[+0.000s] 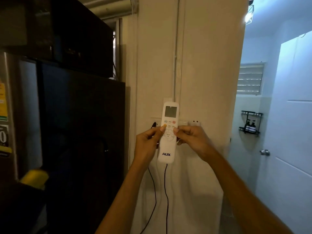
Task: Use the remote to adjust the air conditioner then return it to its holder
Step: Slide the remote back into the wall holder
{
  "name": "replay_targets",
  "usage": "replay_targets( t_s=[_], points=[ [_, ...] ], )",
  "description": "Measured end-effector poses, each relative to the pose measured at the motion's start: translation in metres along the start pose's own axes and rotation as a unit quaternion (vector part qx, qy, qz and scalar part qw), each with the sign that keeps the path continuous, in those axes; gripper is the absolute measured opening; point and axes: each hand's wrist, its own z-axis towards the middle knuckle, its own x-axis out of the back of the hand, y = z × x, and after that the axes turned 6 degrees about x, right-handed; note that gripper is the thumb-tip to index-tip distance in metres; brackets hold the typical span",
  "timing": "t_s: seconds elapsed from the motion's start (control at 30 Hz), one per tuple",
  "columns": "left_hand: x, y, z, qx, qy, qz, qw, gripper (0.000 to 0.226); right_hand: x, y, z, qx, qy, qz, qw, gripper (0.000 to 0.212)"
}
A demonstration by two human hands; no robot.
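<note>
Holding one white remote (168,132) upright in front of a cream wall (202,65), both hands grip it at mid-length. Left hand (148,142) is curled closed around the left edge, thumb tip resting on a yellow button in the second row of small buttons. Right hand (192,139) is curled closed against the right edge, thumb tip touching the front face just beside the round control pad. Remote shows one grey screen at the top, two rows of small buttons below it, one round pad, and the letters AUX near the bottom. Behind the remote, on the wall: a white plate partly hidden, and one small white fitting (194,122) with two dark spots just to the right; whether this is the holder I cannot tell. Two black cables (166,191) hang down the wall below the remote. One dark cabinet (81,124) stands at left. One white door (290,115) with one metal knob (264,152) at right; one black rack (249,124) with two bottles beyond.
</note>
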Motion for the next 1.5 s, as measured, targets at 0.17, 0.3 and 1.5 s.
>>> replay_targets(
  t_s=[0.17, 0.3, 1.5],
  points=[
    [-0.045, -0.051, 0.040, 0.026, 0.002, -0.019, 0.999, 0.013, 0.039, 0.064, 0.023, -0.033, -0.007, 0.005, 0.999, 0.023],
    [-0.085, -0.087, 0.077, 0.038, 0.008, -0.028, 0.999, 0.012, 0.072, 0.111, 0.045, -0.056, -0.004, 0.028, 0.998, 0.015],
    [-0.241, -0.273, 0.241, -0.095, 0.126, 0.206, 0.966, 0.080, 0.207, 0.256, 0.169, -0.075, 0.154, -0.073, 0.983, 0.017]
  ],
)
